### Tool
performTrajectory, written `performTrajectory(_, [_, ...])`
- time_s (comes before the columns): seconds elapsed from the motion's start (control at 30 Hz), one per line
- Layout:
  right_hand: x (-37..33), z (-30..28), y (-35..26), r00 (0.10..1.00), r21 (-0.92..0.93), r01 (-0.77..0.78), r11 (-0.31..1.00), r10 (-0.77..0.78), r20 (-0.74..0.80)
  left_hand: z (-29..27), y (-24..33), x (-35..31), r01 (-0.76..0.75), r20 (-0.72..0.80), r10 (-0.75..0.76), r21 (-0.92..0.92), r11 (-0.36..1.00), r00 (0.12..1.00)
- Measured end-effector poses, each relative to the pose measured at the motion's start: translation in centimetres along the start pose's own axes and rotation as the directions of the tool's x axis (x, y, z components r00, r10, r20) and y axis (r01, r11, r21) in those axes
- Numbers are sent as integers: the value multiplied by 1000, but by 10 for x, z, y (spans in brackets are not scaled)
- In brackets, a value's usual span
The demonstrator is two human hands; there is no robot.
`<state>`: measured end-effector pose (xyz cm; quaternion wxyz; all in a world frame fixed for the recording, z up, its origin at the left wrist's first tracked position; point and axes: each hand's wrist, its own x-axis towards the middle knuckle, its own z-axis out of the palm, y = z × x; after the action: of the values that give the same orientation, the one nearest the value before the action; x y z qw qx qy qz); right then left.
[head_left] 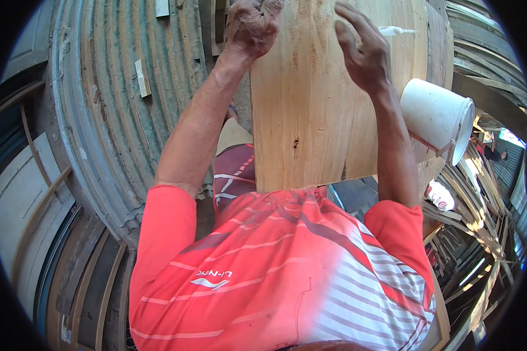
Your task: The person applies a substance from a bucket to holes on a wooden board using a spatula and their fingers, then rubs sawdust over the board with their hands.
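Beside ridged grey-green corrugated metal sheeting [117, 117] lies a flat, pale-brown wooden board [316, 128], the left hand [255, 26] curled at its far-left edge, any grip untellable, the right hand [367, 52] loosely spread over it, whose outward swing might topple the white cylindrical plastic bucket [432, 111] alongside.

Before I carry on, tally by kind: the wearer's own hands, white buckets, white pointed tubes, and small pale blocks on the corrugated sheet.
Hands, left hand and right hand: 2
White bucket: 1
White pointed tube: 1
Small pale blocks on the corrugated sheet: 2
Total: 6
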<state>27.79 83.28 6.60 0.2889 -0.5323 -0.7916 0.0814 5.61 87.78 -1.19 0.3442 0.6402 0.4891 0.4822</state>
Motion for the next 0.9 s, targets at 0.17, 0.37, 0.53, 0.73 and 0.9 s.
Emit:
performTrajectory(0.17, [-103, -53, -28, 929, 21, -371, 929, 370, 27, 6, -19, -4, -114, -115, 114, 4, 993, 987])
performTrajectory(0.37, [-185, -73, -40, 870, -219, -492, 842, 465, -166, 9, -14, -5, -135, -61, 143, 125, 983, 988])
performTrajectory(0.53, [-225, -96, -11, 866, -498, -478, 723, 483, -130, 7, -14, -5, -176, -63, 197, 249, 952, 978])
performTrajectory(0.73, [-232, -98, 4, 903, -339, -413, 845, 428, -36, 3, -7, -10, -150, -90, 187, 316, 937, 978])
performTrajectory(0.9, [-178, -98, -36, 953, -127, -303, 945, 304, -9, 3, -11, -9, -133, -129, 186, 341, 931, 974])
